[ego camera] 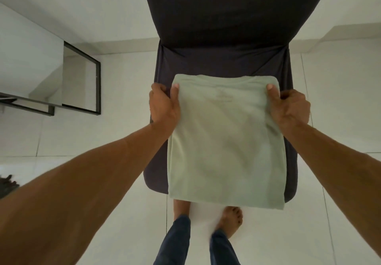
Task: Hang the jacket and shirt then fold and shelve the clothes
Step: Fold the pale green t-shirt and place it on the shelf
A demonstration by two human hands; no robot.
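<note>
A pale green shirt (pixel 224 141), folded into a long rectangle, lies on the seat of a dark-covered chair (pixel 222 60). Its near end hangs past the seat's front edge. My left hand (pixel 165 104) grips the shirt's far left corner, thumb on top and fingers underneath. My right hand (pixel 288 106) grips the far right corner the same way. The neckline seam shows faintly near the far edge between my hands.
The chair's tall dark backrest (pixel 214 7) rises straight ahead. A black metal-framed mirror or glass panel (pixel 82 79) stands at the left on the white tiled floor. My bare feet (pixel 231 219) and dark trousers are below the shirt. A dark object (pixel 8 184) lies at the left edge.
</note>
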